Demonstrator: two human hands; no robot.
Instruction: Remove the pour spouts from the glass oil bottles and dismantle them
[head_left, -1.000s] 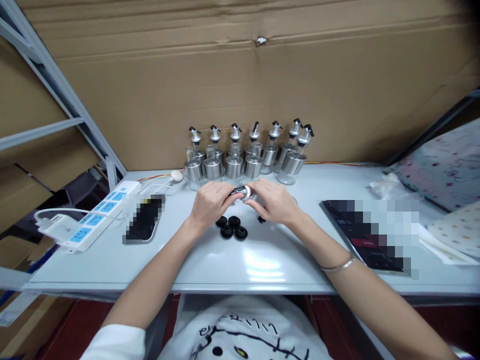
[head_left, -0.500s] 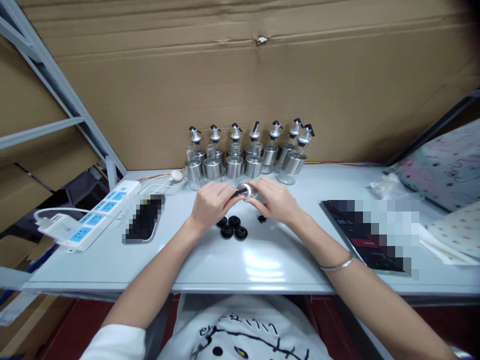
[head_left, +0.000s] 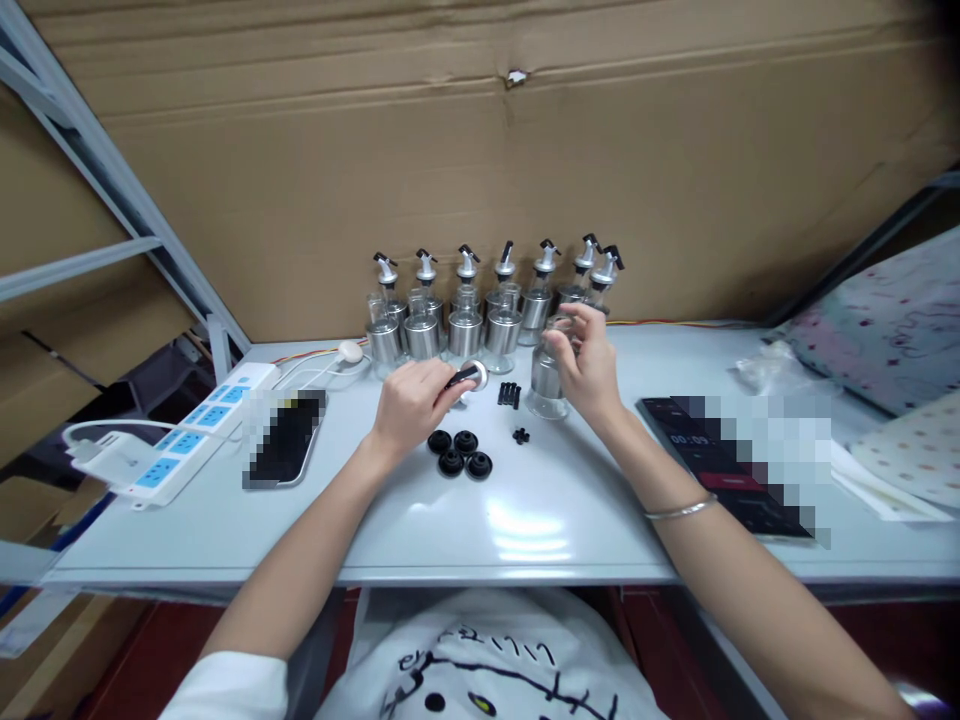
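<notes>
A: Table (head_left: 420, 545): what stands on it?
B: Grouped bottles (head_left: 464, 334), upright along the back, several topped with spouts (head_left: 468, 264).
A: And the hands?
B: Right hand (head_left: 592, 370): thumb and fingers parted, loosely curved at the neck of a single bottle (head_left: 546, 380), upright before the group; contact cannot be told. Left hand (head_left: 411, 408): closed, pinching a loose spout (head_left: 465, 375) above the table, left of that bottle.
A: Smaller parts?
B: Four black plugs (head_left: 451, 463), near the left hand; black rods (head_left: 510, 395), side by side, between loose spout and single bottle; lastly, small black pieces (head_left: 520, 436), right of the plugs.
</notes>
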